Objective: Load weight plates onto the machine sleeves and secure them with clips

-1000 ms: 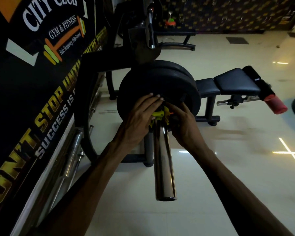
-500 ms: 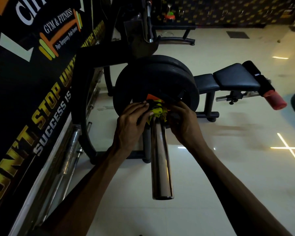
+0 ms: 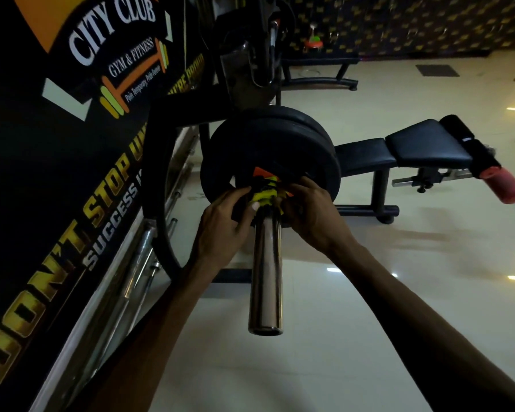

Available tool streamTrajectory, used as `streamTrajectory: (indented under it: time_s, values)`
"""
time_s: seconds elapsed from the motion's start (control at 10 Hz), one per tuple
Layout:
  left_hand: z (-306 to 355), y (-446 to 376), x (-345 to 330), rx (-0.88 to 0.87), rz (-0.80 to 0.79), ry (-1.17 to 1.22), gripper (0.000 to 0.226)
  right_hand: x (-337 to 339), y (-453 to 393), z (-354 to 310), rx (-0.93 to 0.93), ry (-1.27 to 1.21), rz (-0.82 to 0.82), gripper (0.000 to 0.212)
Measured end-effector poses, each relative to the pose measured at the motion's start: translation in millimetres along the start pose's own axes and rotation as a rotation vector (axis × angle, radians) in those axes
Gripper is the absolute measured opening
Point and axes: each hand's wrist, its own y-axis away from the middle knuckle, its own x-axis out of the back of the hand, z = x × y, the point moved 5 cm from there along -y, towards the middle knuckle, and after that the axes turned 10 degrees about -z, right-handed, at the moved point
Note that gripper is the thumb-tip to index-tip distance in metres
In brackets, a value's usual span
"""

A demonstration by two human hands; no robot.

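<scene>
Chrome gleams along the machine sleeve (image 3: 265,269), a smooth round tube whose long axis runs from the plates toward us, its open end nearest the camera and slightly low. From the head view, we reach both forearms forward and up from the bottom corners, wrists converging at the inner end of the sleeve. Our left hand (image 3: 223,227) curls in from the left side, fingers bent and thumb pressed against the yellow-and-black clip (image 3: 265,194), gripping it. Our right hand (image 3: 312,215) mirrors it from the right, fingers wrapped over the clip's far side and closed on it. The clip rings the sleeve and sits right at the face of the outer weight plate (image 3: 280,150), though we cannot tell whether it touches. An orange tab shows at its top. Two matte black round plates hang upright on the sleeve, one behind the other, faces turned toward us. A padded black bench (image 3: 422,147) stands to the right on the glossy pale floor (image 3: 339,337), and a printed dark wall banner (image 3: 72,144) fills the left.
</scene>
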Motion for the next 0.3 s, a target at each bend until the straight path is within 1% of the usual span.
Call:
streamTrajectory:
  time_s: [0.2,0.3]
  values:
    - [13,37,34,0.172,0.151,-0.083,0.050,29,1,1,0.124,0.097,-0.065,0.048]
    - [38,60,49,0.259,0.246,-0.148,0.050,41,5,-9,0.253,0.110,-0.069,0.052]
